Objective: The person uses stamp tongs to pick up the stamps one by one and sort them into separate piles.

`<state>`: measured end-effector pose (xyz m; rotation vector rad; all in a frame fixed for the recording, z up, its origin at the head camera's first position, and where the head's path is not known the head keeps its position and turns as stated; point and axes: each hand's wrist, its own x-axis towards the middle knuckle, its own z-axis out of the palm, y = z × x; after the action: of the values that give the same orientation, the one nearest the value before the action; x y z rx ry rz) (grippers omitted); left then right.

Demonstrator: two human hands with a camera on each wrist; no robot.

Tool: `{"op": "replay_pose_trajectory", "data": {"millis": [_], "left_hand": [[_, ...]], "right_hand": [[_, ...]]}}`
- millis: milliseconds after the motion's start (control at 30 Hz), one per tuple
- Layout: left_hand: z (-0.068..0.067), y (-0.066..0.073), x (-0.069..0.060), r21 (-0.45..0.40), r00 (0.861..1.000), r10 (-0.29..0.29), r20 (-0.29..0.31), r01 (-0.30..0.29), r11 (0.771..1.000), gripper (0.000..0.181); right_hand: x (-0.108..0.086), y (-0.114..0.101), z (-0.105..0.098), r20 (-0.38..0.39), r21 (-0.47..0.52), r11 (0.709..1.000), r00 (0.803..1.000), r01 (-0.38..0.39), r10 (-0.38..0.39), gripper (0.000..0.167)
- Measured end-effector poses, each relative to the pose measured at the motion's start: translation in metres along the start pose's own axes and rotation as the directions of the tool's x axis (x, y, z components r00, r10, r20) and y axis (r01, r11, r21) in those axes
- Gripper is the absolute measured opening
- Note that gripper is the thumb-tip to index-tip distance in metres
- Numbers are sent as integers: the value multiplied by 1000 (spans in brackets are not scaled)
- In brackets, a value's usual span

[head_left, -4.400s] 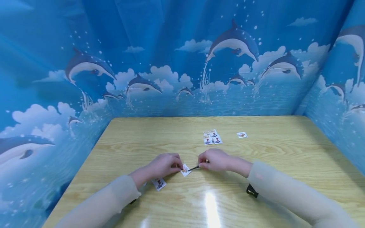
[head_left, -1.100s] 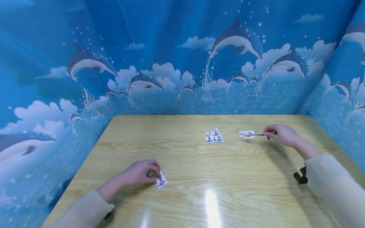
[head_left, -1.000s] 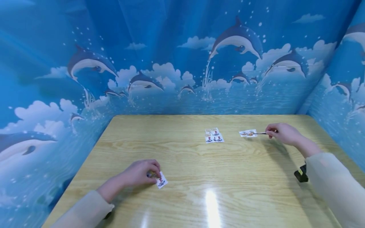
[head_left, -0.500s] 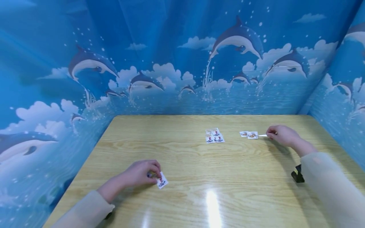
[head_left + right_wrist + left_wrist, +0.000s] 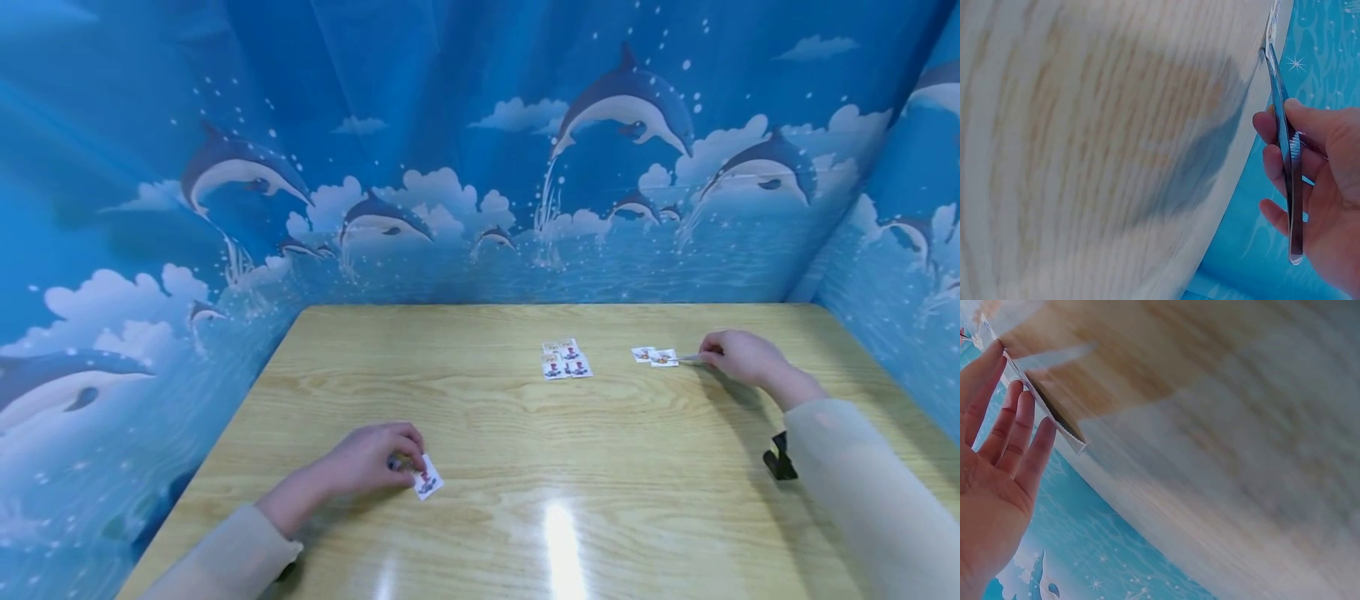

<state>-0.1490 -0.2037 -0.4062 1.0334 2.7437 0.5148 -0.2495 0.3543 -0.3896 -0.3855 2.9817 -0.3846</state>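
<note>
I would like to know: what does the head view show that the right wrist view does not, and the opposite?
Only the head view shows the left hand, the printed card it holds, the group of cards and the dolphins on the backdrop.

Only the right wrist view shows the ridged grip and rear end of the tweezers.

Both show the right hand holding the tweezers, the wood-grain table and part of the blue backdrop.
</note>
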Motion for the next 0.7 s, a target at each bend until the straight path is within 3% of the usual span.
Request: {"op": "replay_pose_trajectory", "data": {"millis": [400, 700], "left_hand": [[-1, 2, 0, -11, 1000, -17, 11, 17, 1000, 14], [0, 0, 1, -3, 1000, -4, 3, 5, 1000, 15]], "right_hand": [[-14, 7, -6, -10, 18, 1000, 1000, -2, 2, 19], [-24, -32, -3, -59, 99, 994, 997, 55, -50, 20]]}}
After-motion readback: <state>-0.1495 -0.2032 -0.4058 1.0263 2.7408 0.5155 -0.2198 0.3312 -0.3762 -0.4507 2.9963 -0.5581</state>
